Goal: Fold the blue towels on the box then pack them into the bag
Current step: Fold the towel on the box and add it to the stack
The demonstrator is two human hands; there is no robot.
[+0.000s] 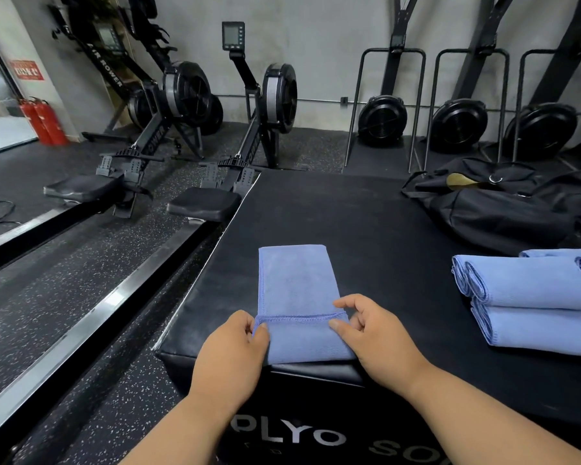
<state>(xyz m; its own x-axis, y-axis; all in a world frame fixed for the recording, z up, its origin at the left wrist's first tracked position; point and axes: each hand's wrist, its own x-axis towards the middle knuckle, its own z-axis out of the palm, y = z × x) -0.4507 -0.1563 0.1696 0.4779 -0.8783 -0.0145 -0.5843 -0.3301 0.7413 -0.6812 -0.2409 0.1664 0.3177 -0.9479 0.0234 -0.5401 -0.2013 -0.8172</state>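
At lower centre, a long folded blue cloth towel [296, 290] on the black padded box [366, 223] is pinched at its stitched hem by the left hand [230, 354] and right hand [379, 337]. The black fabric duffel bag [503, 209], upper right, is seen unzipped, contents indiscernible.

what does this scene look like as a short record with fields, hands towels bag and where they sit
surface: black padded box
towel in work: blue towel lying flat as a long strip, near end folded over
left hand: pinches the folded edge at its left corner
right hand: pinches the folded edge at its right corner
done towels: stack of folded blue towels on the box, to the right
bag: black, on the far right of the box, apart from the towels
background: rowing machines on the floor
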